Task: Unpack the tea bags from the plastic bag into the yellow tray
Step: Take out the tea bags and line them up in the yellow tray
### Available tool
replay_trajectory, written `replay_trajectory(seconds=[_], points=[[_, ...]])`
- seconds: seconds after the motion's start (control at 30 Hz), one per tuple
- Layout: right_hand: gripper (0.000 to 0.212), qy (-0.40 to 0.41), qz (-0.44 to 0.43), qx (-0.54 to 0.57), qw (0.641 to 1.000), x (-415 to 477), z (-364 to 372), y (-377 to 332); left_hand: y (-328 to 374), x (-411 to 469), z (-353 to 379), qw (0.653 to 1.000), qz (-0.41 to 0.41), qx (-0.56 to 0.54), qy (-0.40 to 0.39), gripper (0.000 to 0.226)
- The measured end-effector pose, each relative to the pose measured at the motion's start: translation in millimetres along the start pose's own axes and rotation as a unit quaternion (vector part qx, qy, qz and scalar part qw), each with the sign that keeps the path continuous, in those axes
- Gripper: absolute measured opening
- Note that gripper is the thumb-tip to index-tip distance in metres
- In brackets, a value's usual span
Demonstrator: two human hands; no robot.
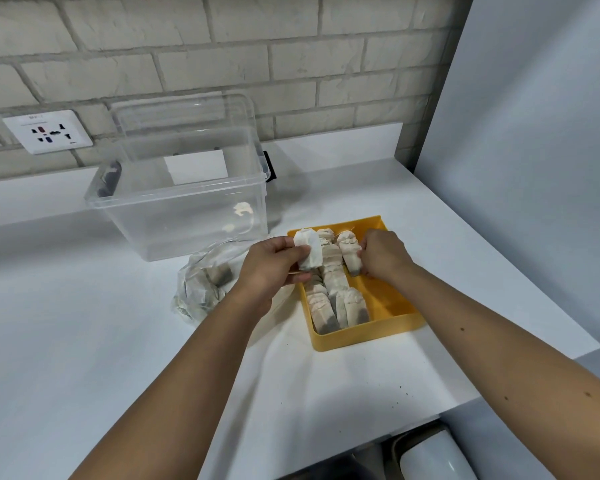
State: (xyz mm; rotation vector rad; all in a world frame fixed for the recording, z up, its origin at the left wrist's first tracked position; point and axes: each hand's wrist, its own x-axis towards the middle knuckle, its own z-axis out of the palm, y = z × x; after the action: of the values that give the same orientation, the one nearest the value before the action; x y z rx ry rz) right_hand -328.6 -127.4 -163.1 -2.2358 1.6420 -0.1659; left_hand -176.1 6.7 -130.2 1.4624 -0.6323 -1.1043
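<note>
The yellow tray [390, 308] sits on the white counter and holds several tea bags [336, 299] in rows along its left side. My left hand [272, 265] pinches a white tea bag [309, 252] above the tray's left edge. My right hand [383, 254] grips another tea bag [350, 256] standing in the tray's far middle. The clear plastic bag [205, 285] lies crumpled to the left of the tray with a few tea bags inside, partly hidden by my left wrist.
A clear plastic storage box [187, 188] stands behind the plastic bag, near the brick wall. A wall socket [47, 131] is at the far left. The counter's edge runs close on the right and front, with a white bin [433, 459] below.
</note>
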Motion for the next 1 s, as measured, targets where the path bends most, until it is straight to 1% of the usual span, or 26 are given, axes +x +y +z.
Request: replay_trajectory(seconds=[0.23,0.4,0.5,0.53,0.57,0.6,0.63,0.67,0.7,0.73,0.9,0.97,1.0], points=[[0.010,0.007,0.004,0.038,0.999,7.2,2.7,-1.9,1.8,-2.2,1.5,1.000,-0.013,-0.007,-0.009,0.006],[0.015,0.010,-0.002,0.052,0.999,0.4,-4.9,-3.7,3.2,-3.1,1.3,1.000,-0.018,-0.008,-0.011,0.008],[0.021,0.057,-0.027,0.068,0.996,-7.0,-18.5,-3.3,2.1,-3.7,1.2,1.000,-0.018,-0.005,-0.012,0.007],[0.019,0.069,-0.043,0.107,0.991,-11.6,-23.9,-4.8,1.7,-3.8,1.6,1.000,-0.017,-0.004,-0.013,0.007],[0.016,0.066,-0.054,0.172,0.981,-17.8,-29.5,-7.4,1.4,-4.0,2.4,1.000,-0.015,-0.001,-0.013,0.006],[0.013,0.040,-0.060,0.244,0.967,-24.8,-35.0,-11.1,1.2,-4.0,3.7,1.000,-0.012,0.002,-0.014,0.006],[0.015,-0.004,-0.060,0.305,0.950,-31.8,-40.0,-15.1,1.6,-4.4,5.2,1.000,-0.009,0.005,-0.015,0.006],[0.019,-0.050,-0.061,0.341,0.937,-37.8,-43.6,-18.8,2.0,-4.6,7.1,1.000,-0.006,0.008,-0.017,0.006],[0.021,-0.082,-0.065,0.350,0.931,-42.4,-46.4,-21.6,2.7,-5.0,9.0,1.000,-0.003,0.010,-0.020,0.006],[0.021,-0.093,-0.073,0.343,0.932,-45.7,-48.6,-24.1,3.2,-4.8,10.6,1.000,0.000,0.012,-0.023,0.008],[0.014,-0.064,-0.087,0.323,0.940,-51.1,-60.6,-24.0,6.2,-5.6,17.4,0.999,0.003,0.011,-0.032,0.020],[0.010,-0.050,-0.082,0.310,0.946,-50.7,-66.3,-19.4,7.9,-7.2,18.2,0.999,0.005,-0.001,-0.036,0.018],[0.008,-0.028,-0.074,0.299,0.951,-49.4,-68.2,-15.5,8.4,-8.0,17.6,0.999,0.007,-0.005,-0.039,0.015]])
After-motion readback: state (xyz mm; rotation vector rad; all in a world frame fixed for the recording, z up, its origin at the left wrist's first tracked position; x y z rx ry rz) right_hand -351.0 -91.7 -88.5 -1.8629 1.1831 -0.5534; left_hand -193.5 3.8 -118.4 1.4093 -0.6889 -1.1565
